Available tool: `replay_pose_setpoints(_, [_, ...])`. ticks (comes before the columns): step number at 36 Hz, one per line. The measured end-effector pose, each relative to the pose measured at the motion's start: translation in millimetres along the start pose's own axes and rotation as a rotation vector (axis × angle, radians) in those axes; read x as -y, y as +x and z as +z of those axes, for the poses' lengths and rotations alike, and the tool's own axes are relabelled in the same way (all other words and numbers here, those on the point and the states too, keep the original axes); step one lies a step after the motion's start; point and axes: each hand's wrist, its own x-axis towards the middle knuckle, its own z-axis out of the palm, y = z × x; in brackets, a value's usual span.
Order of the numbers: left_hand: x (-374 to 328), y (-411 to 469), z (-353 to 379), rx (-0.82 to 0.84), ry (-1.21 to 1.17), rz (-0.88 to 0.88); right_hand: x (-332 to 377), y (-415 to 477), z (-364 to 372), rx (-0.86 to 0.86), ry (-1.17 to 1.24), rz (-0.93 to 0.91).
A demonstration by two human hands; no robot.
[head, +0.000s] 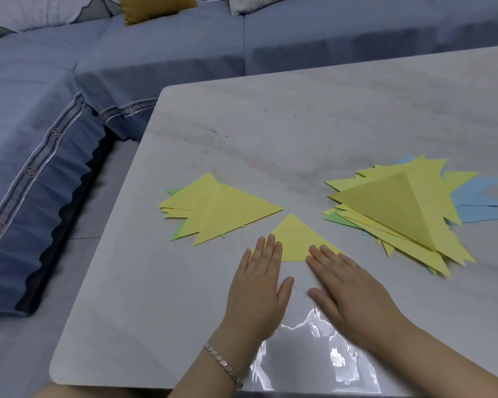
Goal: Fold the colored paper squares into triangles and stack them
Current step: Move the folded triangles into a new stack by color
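Observation:
A small yellow paper triangle (295,238) lies flat on the white table (299,124), point away from me. My left hand (258,285) rests flat, fingertips on the triangle's lower left edge. My right hand (354,291) lies flat too, its fingertips on the lower right corner. Neither hand grips the paper. To the left sits a pile of folded yellow triangles (213,209) with green paper showing beneath. To the right is a larger, messier pile of yellow sheets (400,208) over blue and green ones, its top sheet raised along a crease.
A blue sofa (98,67) runs along the table's far and left sides, with a mustard cushion (153,7) at the back. The table's left edge and rounded near corner are close to my left arm. Glare reflects off the table near my wrists.

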Motion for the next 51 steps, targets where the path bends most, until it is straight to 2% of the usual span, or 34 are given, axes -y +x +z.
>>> replay_pose_setpoints(3, [2, 0, 5, -0.026, 0.005, 0.016, -11, -7, -2, -0.013, -0.002, 0.047])
replay_pose_setpoints(11, [-7, 1, 6, 0.041, 0.007, -0.023, -30, -20, -4, 0.000, -0.065, 0.106])
replay_pose_setpoints(14, [-26, 2, -1, 0.122, 0.084, 0.083, -28, -20, -2, -0.007, -0.070, 0.115])
replay_pose_setpoints(18, [-42, 0, 0, 0.125, 0.157, 0.168, -30, -20, -2, -0.003, -0.065, 0.110])
replay_pose_setpoints(23, [-25, -5, -7, 0.099, 0.165, 0.082, -31, -19, 0, 0.009, -0.063, 0.113])
replay_pose_setpoints(29, [12, -16, -20, 0.050, 0.140, 0.084, -31, -19, 0, 0.016, -0.072, 0.114])
replay_pose_setpoints(34, [27, -24, -31, 0.038, 0.053, 0.007, -31, -19, 0, 0.026, -0.075, 0.121])
replay_pose_setpoints(39, [36, -31, -28, 0.050, 0.066, -0.161, -30, -19, -2, 0.023, -0.069, 0.122])
replay_pose_setpoints(43, [33, -21, -36, -0.126, 0.011, -0.332, -29, -19, -2, 0.011, -0.055, 0.124])
replay_pose_setpoints(46, [27, -3, -46, -0.282, -0.143, -0.450, -29, -20, -2, 0.003, -0.048, 0.121])
replay_pose_setpoints(48, [21, 9, -50, -0.265, -0.262, -0.482, -28, -20, -3, -0.002, -0.034, 0.122])
replay_pose_setpoints(51, [12, 25, -46, -0.111, -0.285, -0.440, -27, -19, -5, -0.003, -0.021, 0.112])
